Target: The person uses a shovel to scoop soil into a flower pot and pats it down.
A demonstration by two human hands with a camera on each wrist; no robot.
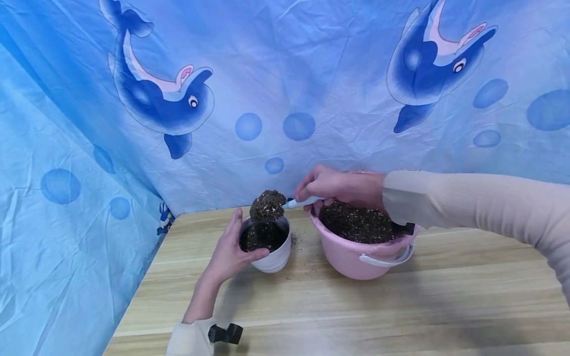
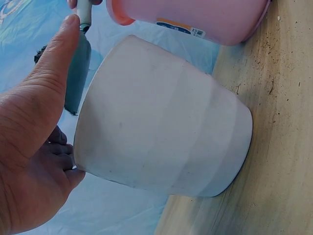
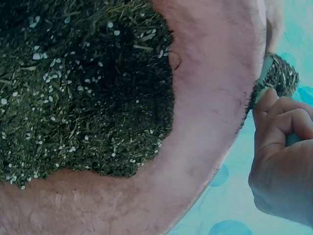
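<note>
A white flower pot (image 1: 273, 259) with some dark soil inside stands on the table. My left hand (image 1: 231, 252) holds it at the rim, thumb on the near side and fingers on the far side; the left wrist view shows its thumb (image 2: 56, 61) stretched along the pot's mouth. With my right hand (image 1: 322, 185) I grip the pale handle of a small trowel (image 1: 303, 201). A heaped mound of soil (image 1: 268, 205) covers its blade, over the pot's far rim. The trowel's green blade (image 2: 78, 73) shows from below in the left wrist view.
Right of the pot stands a pink bucket (image 1: 352, 259) with a white handle (image 1: 392, 259). Dark potting soil (image 3: 88, 98) with white specks fills much of it. Soil crumbs lie on the wooden table (image 1: 307, 306) between pot and bucket. A blue dolphin-print curtain (image 1: 267, 74) hangs behind.
</note>
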